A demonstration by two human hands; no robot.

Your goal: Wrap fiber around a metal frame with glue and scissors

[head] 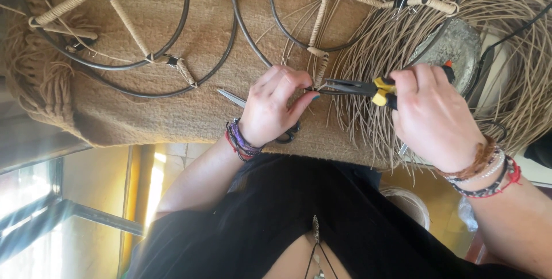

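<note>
Though hemmed by reeds (368, 135) rightward, grips pliers (368, 88) in closed right hand (431, 118), nose meeting left hand's (270, 106) pinch on a wrapped spoke (319, 65). Leaves bare mat (172, 112) leftward. Half hides scissors (233, 98) under left wrist; loses rings (138, 94) past top edge.

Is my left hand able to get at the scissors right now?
Probably yes: the scissors lie on the mat right under the left hand, though its fingers are pinching a wire frame.
</note>
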